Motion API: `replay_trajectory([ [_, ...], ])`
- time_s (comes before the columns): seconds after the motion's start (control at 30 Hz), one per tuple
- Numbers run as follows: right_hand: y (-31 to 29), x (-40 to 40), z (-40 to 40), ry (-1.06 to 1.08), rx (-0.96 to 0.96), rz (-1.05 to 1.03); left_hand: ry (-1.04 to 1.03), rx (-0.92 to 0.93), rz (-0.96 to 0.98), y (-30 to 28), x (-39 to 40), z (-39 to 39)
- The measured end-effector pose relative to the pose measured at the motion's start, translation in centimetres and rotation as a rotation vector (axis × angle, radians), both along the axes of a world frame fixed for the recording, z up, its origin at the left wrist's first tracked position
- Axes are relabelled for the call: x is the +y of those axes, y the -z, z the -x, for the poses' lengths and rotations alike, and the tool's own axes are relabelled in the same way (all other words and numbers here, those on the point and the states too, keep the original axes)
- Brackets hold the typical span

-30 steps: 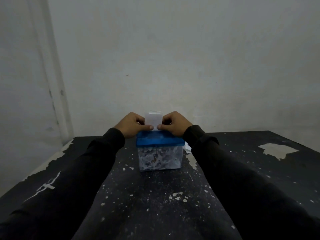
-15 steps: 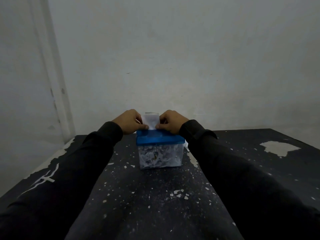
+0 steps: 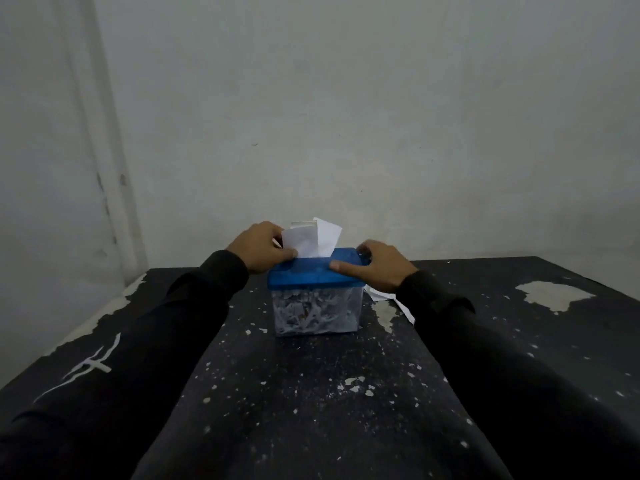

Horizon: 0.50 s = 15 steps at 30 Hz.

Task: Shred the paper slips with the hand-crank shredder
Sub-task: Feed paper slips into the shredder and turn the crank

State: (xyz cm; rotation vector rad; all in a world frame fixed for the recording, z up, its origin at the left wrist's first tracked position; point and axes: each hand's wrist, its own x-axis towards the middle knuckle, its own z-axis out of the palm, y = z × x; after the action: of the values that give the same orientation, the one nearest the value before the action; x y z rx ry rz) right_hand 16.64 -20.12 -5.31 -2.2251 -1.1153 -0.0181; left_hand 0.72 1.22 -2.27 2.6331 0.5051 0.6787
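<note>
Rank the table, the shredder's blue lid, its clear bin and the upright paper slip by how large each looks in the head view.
1. table, by far the largest.
2. clear bin.
3. blue lid, close to the bin; unsure between them.
4. paper slip, smallest, though partly hidden by the left hand.

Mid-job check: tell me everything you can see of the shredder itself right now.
The shredder is a small box standing upright on the black table: a blue plastic lid over a clear bin packed with white shreds. A white paper slip stands upright at the lid's top, pinched by the left hand. The right hand rests on the lid's right end, thumb along its near edge. No crank shows.
</note>
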Motion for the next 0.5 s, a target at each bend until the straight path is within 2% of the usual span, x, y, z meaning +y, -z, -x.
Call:
replay_trajectory([
  [0.07,1.0,-0.2,0.2,0.002,0.06,-0.061,-0.002,-0.017,-0.008,0.5,-0.4,-0.2],
  [0.2,1.3,-0.3,0.8,0.065,0.055,-0.12,-0.037,-0.067,0.077,1.8,-1.1,-0.4],
  [0.37,1.0,-0.4,1.5,0.104,-0.063,-0.034,-0.043,-0.229,0.271,4.1,-2.4,-1.4],
  [0.43,0.3,-0.7,0.9,0.069,0.015,-0.041,0.003,-0.266,0.338,4.4,-2.5,-1.6],
  [0.5,-0.7,-2.0,0.1,-0.014,0.262,-0.119,0.016,-0.246,0.342,4.4,-1.8,-1.9],
])
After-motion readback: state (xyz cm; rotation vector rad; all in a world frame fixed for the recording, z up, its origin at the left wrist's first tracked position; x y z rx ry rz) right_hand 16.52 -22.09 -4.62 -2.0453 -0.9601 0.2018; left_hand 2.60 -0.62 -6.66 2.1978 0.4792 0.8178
